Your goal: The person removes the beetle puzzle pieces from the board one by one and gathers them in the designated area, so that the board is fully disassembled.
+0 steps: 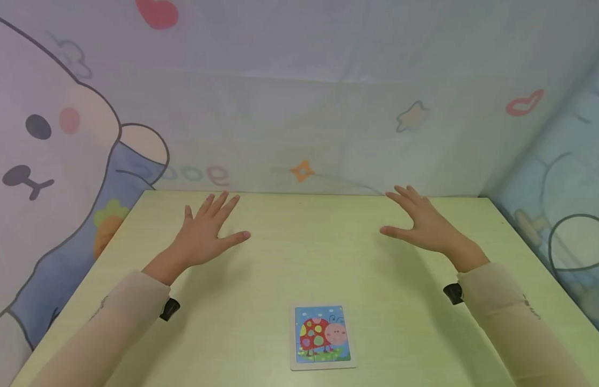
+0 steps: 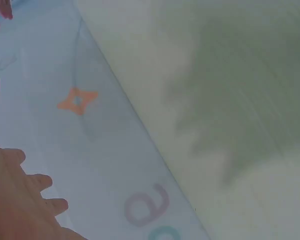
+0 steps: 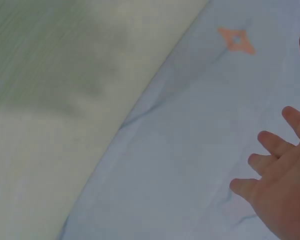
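Observation:
A small ladybug picture puzzle in a pale frame lies flat near the front middle of the table. To its upper left, my left hand hovers over the table with fingers spread and nothing in it. My right hand is held up likewise on the other side, its thumb pointing inward and its palm bare. In the left wrist view the left hand shows at the lower left edge, fingers apart. The right wrist view has the right hand at its right edge, fingers spread.
The pale yellow-green table ends at the back against a printed cloth. A cartoon bear is printed at the left, and another cloth hangs along the right. Both arms cast shadows on the tabletop.

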